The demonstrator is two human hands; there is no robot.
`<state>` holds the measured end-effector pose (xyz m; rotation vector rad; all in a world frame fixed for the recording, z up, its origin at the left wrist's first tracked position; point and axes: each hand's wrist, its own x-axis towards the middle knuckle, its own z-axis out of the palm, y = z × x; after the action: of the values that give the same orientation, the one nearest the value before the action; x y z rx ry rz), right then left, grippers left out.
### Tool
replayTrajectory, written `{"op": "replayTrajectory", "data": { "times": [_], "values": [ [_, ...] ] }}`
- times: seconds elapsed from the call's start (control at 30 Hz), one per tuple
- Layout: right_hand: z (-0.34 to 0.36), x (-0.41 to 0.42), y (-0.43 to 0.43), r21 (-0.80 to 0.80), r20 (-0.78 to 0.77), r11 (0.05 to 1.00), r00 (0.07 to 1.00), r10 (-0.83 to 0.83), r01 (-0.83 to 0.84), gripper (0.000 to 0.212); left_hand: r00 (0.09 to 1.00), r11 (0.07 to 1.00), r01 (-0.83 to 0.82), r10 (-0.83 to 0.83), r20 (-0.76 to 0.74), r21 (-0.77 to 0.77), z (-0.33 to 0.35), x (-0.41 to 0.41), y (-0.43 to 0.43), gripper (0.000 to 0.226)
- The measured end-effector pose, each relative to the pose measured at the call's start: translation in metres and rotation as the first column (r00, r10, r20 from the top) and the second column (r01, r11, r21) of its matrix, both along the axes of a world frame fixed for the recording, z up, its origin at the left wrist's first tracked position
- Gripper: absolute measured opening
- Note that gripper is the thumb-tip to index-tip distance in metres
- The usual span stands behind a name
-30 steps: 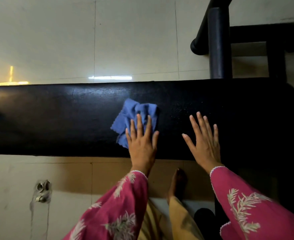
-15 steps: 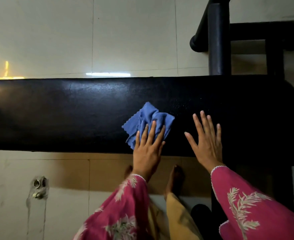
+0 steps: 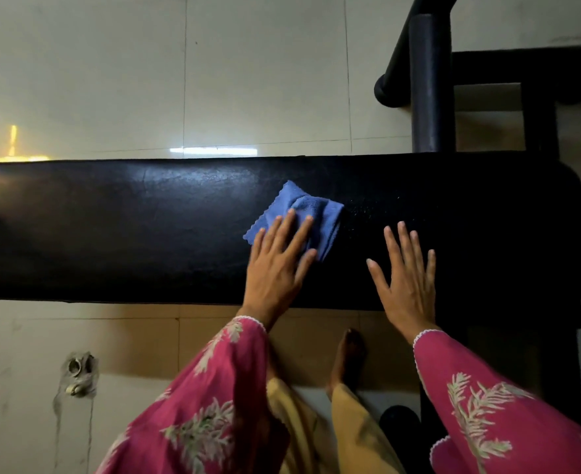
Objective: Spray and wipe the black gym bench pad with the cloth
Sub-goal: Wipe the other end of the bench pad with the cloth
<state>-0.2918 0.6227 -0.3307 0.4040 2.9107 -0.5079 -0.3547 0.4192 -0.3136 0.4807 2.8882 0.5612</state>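
The black gym bench pad (image 3: 128,230) runs across the view from left to right. A crumpled blue cloth (image 3: 311,213) lies on it near the middle. My left hand (image 3: 277,268) presses on the cloth's near part with straight fingers. To the right, my right hand (image 3: 405,278) rests flat on the pad with fingers spread, apart from the cloth. Small droplets (image 3: 367,213) glint on the pad just right of the cloth. No spray bottle shows.
The black bench frame and an upright post (image 3: 429,87) rise behind the pad at the right. Pale tiled floor (image 3: 248,80) lies beyond and below the pad. My bare foot (image 3: 349,354) stands under the near edge. A small floor fitting (image 3: 79,372) sits at lower left.
My left hand has slid the cloth to the right along the pad, closer to my right hand. My right hand has stayed flat in place.
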Motion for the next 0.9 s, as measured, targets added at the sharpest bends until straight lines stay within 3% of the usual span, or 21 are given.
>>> {"op": "replayTrajectory", "data": {
  "times": [0.13, 0.2, 0.4, 0.53, 0.7, 0.83, 0.9],
  "values": [
    [0.011, -0.019, -0.041, -0.088, -0.112, 0.995, 0.992, -0.053, 0.043, 0.062, 0.971, 0.971, -0.24, 0.24, 0.009, 0.008, 0.002, -0.011, -0.04, 0.053],
    [0.013, -0.032, -0.07, -0.1, -0.166, 0.995, 0.986, -0.022, 0.006, 0.058, 0.961, 0.961, -0.276, 0.276, 0.026, -0.017, 0.001, -0.013, -0.053, 0.055],
    [0.005, -0.063, -0.138, -0.051, -0.238, 0.997, 0.97, 0.05, -0.064, 0.051, 0.965, 0.965, -0.253, 0.257, 0.047, -0.072, -0.008, -0.017, -0.073, 0.055],
    [-0.003, -0.071, -0.156, 0.058, -0.167, 0.998, 0.986, 0.017, -0.007, 0.054, 0.975, 0.974, -0.211, 0.216, 0.059, -0.085, -0.014, -0.018, -0.082, 0.055],
    [-0.015, -0.074, -0.142, 0.184, -0.101, 0.969, 0.977, 0.186, -0.165, 0.062, 0.983, 0.983, -0.168, 0.173, 0.059, -0.081, -0.016, -0.016, -0.087, 0.055],
    [-0.014, -0.079, -0.128, 0.21, -0.104, 0.978, 0.994, 0.044, -0.022, 0.065, 0.978, 0.981, -0.188, 0.192, 0.087, -0.053, -0.013, -0.019, -0.082, 0.057],
    [-0.014, -0.073, -0.13, 0.203, -0.107, 0.978, 0.992, 0.068, -0.045, 0.061, 0.979, 0.983, -0.18, 0.183, 0.083, -0.043, -0.012, -0.02, -0.076, 0.06]
  ]
}}
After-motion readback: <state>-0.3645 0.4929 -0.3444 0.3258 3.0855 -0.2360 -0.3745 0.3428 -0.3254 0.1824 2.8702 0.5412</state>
